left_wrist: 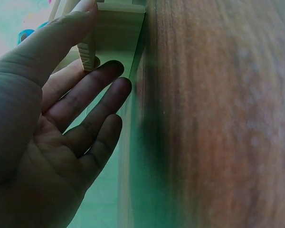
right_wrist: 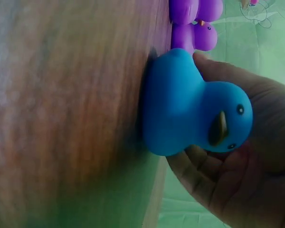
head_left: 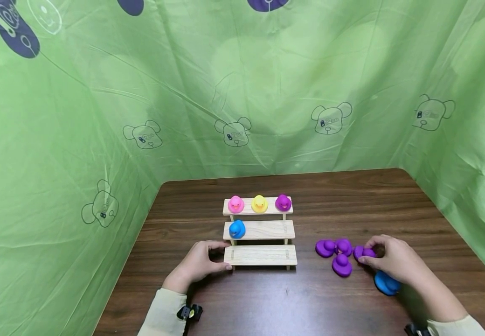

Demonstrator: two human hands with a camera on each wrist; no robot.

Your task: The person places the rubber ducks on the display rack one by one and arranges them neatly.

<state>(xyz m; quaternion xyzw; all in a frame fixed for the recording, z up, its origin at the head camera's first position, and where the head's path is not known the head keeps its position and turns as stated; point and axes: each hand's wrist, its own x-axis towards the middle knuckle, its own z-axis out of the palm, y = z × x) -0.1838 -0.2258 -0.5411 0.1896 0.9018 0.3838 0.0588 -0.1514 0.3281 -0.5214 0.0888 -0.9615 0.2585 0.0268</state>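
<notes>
A small three-step wooden stand (head_left: 260,255) sits mid-table. My left hand (head_left: 200,261) pinches the left end of its lowest step between thumb and forefinger; the other fingers (left_wrist: 92,124) extend loosely in the left wrist view. On the top step are a pink duck (head_left: 236,204), a yellow duck (head_left: 259,204) and a purple duck (head_left: 283,203). A blue duck (head_left: 237,229) occupies the middle step's left end. At the right, my right hand (head_left: 398,259) pinches another purple duck (head_left: 359,253) on the table. In the right wrist view, a second blue duck (right_wrist: 173,104) hides my fingertips.
Several more purple ducks (head_left: 342,266) cluster left of my right hand. The second blue duck lies just below that hand, close to the wrist. Green printed cloth (head_left: 276,93) hangs around the dark wooden table (head_left: 330,191) at the back and sides.
</notes>
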